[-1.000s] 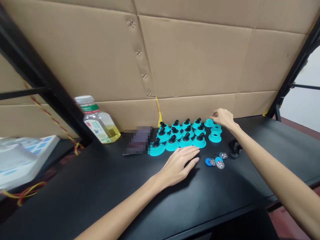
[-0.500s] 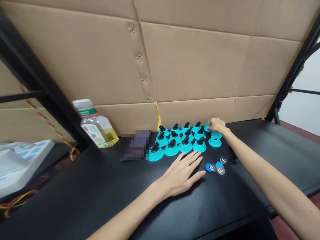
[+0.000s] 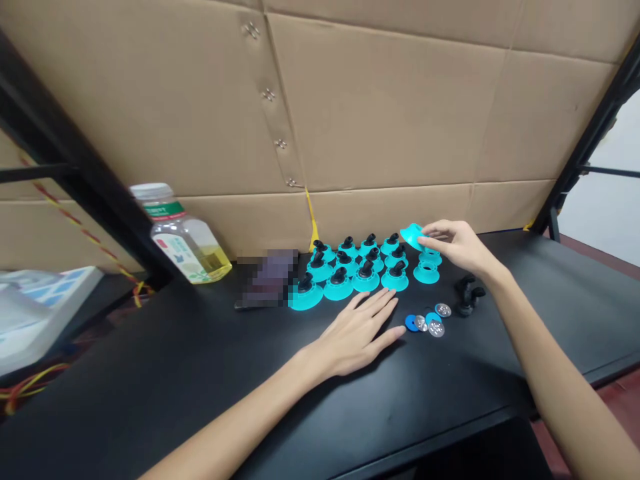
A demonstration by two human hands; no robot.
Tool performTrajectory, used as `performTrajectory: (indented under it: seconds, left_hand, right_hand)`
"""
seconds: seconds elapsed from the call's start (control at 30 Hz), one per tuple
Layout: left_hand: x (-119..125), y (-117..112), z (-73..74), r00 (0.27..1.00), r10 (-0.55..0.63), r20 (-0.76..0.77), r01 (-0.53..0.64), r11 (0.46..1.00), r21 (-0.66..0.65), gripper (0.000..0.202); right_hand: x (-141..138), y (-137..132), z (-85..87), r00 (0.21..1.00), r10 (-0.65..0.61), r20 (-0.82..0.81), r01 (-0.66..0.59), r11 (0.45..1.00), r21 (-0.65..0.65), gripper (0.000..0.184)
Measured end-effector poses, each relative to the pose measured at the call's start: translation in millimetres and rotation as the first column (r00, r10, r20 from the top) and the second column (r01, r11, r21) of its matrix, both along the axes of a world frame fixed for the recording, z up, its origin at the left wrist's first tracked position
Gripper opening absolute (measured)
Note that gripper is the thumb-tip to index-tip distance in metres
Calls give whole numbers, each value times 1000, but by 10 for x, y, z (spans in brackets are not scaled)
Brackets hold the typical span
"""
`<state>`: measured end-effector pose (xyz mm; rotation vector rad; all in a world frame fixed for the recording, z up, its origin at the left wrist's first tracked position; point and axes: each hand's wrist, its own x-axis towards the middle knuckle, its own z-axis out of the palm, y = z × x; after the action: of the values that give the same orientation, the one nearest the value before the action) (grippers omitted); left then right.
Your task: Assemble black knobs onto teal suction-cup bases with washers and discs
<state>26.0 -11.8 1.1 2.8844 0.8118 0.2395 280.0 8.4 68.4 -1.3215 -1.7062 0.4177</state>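
My right hand (image 3: 456, 245) holds a turquoise rubber suction cup (image 3: 413, 236) by its rim, lifted off the table and tilted. Just below it stand two more turquoise cups (image 3: 427, 272) with no fitting in them. My left hand (image 3: 356, 330) lies flat on the black table (image 3: 320, 407), fingers spread and holding nothing. Its fingertips are just in front of rows of turquoise suction cups (image 3: 365, 282) topped with black elbow fittings. Near its little finger lie several small blue and perforated metal discs (image 3: 425, 324).
A small pile of black fittings (image 3: 467, 295) sits right of the discs. Left of the cups are a pixelated flat object (image 3: 267, 279) and a plastic bottle with yellow liquid (image 3: 183, 237). A cardboard wall (image 3: 380, 113) stands behind the table, with black metal frame bars at both sides.
My right hand has lifted the cup off the table and tilted it. My left hand has stayed flat, with its fingers a little closer together. The view has shifted slightly.
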Motion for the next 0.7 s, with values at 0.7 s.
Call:
performTrajectory:
  seconds: [0.7]
  left_hand:
    - [-207,104,159,784,112,611,-336,903,266,25]
  right_hand:
    - [-597,-256,-264,909,214,357,-199,977,-78,16]
